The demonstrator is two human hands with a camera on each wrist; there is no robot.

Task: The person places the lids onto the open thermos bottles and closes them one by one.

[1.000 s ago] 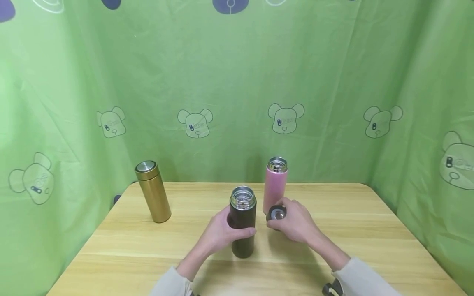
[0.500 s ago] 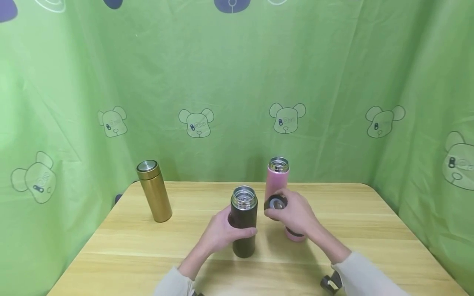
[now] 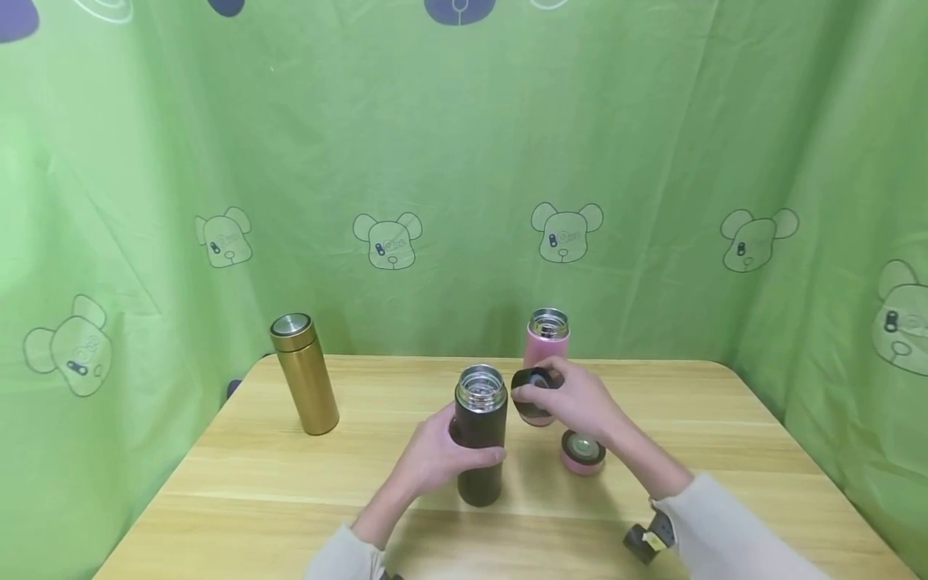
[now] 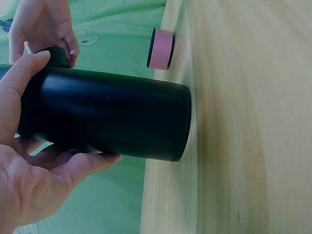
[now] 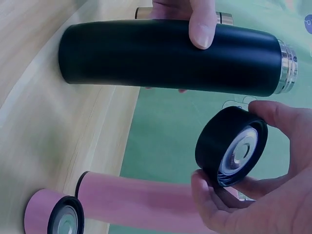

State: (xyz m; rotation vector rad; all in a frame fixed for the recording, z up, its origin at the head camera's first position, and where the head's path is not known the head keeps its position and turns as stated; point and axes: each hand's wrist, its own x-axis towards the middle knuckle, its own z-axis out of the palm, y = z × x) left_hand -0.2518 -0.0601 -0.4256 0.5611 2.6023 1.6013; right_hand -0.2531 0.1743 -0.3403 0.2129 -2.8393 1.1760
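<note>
My left hand (image 3: 444,455) grips a black thermos bottle (image 3: 482,443) round its middle, thumb across the front. The bottle stands upright without a lid, its steel threaded neck (image 5: 288,67) bare. To its right, my right hand (image 3: 583,403) pinches the black lid (image 5: 231,146) between thumb and fingers, tilted so its inner side shows. The lid is apart from the bottle. Just behind the lid, an uncapped pink thermos bottle (image 3: 545,348) stands upright, partly hidden by the lid and hand. Its pink lid (image 3: 582,453) lies on the table with the inner side up.
A capped gold thermos bottle (image 3: 308,379) stands at the table's left side. The wooden table (image 3: 254,499) ends at a green curtain (image 3: 464,145) with printed bear heads, which hangs behind and on both sides.
My right hand has lifted the black lid up and slightly left, and the pink lid behind the hand has come into view. The left hand and black bottle stay in place.
</note>
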